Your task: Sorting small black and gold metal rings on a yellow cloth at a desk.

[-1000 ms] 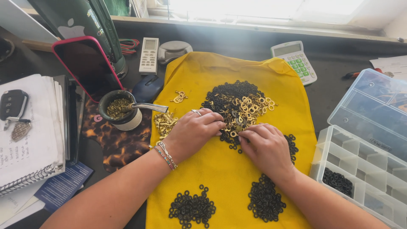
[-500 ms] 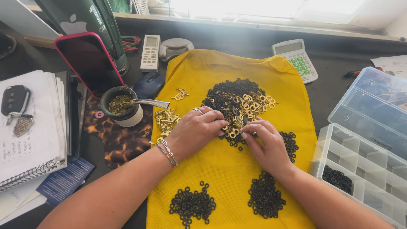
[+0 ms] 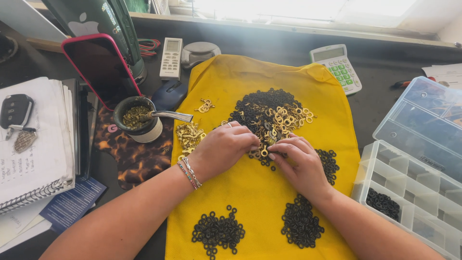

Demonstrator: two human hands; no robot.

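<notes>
A yellow cloth [image 3: 250,188] covers the middle of the dark desk. On it lies a mixed heap of black rings and gold eyelets [image 3: 272,113]. My left hand [image 3: 224,149] and my right hand [image 3: 298,161] rest side by side at the heap's near edge, fingertips pinching among the small pieces. Whether either hand holds a piece is hidden by the fingers. A small gold pile [image 3: 188,135] lies just left of my left hand. Sorted piles of black rings [image 3: 217,232] [image 3: 301,222] sit near me, and another black pile [image 3: 328,164] lies beside my right hand.
A clear compartment box [image 3: 409,183] with its lid raised stands at right, black rings in one cell. At left are a cup with a metal straw [image 3: 137,118], a phone [image 3: 98,67], a notebook with a car key [image 3: 29,139]. A remote [image 3: 171,58] and calculator [image 3: 337,67] lie behind.
Both hands stay at the heap's near edge; their fingers have shifted slightly among the pieces. The view has tilted a little.
</notes>
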